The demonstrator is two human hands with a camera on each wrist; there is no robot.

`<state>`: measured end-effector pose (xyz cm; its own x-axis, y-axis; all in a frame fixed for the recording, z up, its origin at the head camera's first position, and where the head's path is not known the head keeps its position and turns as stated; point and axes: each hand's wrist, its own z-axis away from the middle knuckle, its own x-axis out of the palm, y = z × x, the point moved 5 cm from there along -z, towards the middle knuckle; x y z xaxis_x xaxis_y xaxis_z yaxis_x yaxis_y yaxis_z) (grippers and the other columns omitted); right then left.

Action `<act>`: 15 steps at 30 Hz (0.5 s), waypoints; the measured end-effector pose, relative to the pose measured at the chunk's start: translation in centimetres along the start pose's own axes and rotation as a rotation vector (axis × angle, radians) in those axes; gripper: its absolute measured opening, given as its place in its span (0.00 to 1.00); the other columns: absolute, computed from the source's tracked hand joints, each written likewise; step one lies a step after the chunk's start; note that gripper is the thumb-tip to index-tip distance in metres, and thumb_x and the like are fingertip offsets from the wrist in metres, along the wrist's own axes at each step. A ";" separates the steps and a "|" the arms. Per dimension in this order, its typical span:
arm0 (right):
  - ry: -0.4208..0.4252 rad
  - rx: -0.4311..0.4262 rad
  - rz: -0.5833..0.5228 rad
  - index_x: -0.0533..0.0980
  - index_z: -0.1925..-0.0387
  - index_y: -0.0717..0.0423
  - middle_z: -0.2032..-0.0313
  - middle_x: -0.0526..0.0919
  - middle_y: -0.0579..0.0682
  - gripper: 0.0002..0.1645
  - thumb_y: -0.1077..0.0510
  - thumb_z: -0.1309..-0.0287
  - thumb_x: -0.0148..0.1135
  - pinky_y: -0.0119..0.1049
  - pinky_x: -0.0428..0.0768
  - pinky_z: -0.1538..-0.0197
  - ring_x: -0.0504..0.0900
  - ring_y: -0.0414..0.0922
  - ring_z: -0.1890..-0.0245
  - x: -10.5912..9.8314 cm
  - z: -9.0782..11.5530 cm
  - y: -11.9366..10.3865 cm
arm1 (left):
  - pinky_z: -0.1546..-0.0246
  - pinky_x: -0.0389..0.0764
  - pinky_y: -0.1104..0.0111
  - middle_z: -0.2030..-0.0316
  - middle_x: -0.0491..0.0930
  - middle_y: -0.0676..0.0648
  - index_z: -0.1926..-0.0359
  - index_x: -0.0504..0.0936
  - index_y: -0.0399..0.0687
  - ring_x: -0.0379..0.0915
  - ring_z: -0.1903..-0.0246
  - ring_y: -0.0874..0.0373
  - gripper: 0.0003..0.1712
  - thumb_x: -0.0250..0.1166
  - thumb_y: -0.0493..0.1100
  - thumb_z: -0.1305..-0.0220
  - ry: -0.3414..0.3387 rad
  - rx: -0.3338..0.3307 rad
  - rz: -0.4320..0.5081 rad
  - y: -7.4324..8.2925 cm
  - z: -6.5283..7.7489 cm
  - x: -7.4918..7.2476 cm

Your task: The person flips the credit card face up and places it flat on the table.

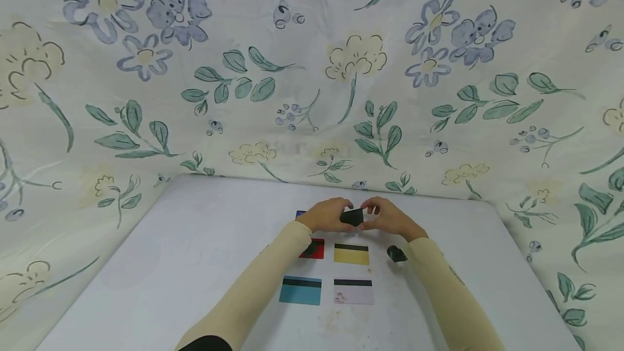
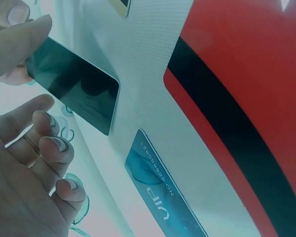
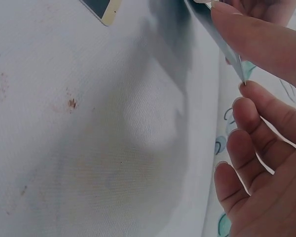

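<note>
Both hands meet over the far part of the white table, around a black card [image 1: 352,218] held up at a tilt. My right hand [image 1: 390,218] pinches its right end, with the thumb [image 3: 256,42] against the face and the index fingertip at a corner. My left hand [image 1: 327,215] curls about the other end; in the left wrist view its thumb [image 2: 22,44] overlaps the card [image 2: 76,81]. The card's dark face is glossy, and it shows nearly edge-on in the right wrist view. Beneath my left hand lies a blue card [image 2: 163,187] marked VIP, largely hidden from the head view.
On the white table [image 1: 195,264] lie a red card [image 1: 318,249], partly behind my left wrist, a yellow card [image 1: 351,255], a light blue card [image 1: 300,292] and a whitish card [image 1: 353,292]. Each has a dark stripe. A flowered cloth [image 1: 312,140] hangs beyond the table's far edge.
</note>
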<state>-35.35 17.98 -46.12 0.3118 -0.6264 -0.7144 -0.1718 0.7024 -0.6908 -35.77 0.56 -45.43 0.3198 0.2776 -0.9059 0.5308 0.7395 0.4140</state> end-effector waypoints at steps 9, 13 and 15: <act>-0.003 -0.022 -0.004 0.77 0.42 0.58 0.54 0.77 0.55 0.35 0.52 0.49 0.81 0.38 0.73 0.55 0.72 0.49 0.53 0.0 0.0 -0.1 | 0.35 0.78 0.57 0.40 0.81 0.45 0.31 0.74 0.47 0.78 0.43 0.52 0.38 0.71 0.59 0.36 0.003 0.006 -0.001 0.3 -0.1 0.1; -0.003 -0.025 -0.001 0.77 0.43 0.58 0.54 0.77 0.55 0.34 0.52 0.50 0.81 0.38 0.73 0.55 0.72 0.50 0.53 0.0 0.0 0.0 | 0.35 0.79 0.57 0.40 0.81 0.45 0.31 0.74 0.48 0.78 0.44 0.53 0.38 0.71 0.59 0.36 0.006 0.013 -0.001 0.4 -0.2 0.1; -0.002 -0.026 -0.006 0.77 0.43 0.58 0.54 0.77 0.55 0.34 0.52 0.50 0.81 0.38 0.74 0.56 0.72 0.50 0.53 0.0 -0.1 0.0 | 0.35 0.78 0.57 0.40 0.81 0.45 0.31 0.74 0.48 0.78 0.44 0.53 0.38 0.71 0.59 0.36 0.007 0.014 -0.001 0.5 -0.2 0.1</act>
<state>-35.41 17.91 -46.11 0.3148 -0.6296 -0.7103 -0.1945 0.6897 -0.6975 -35.64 1.06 -45.39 0.3139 0.2813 -0.9068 0.5418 0.7313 0.4144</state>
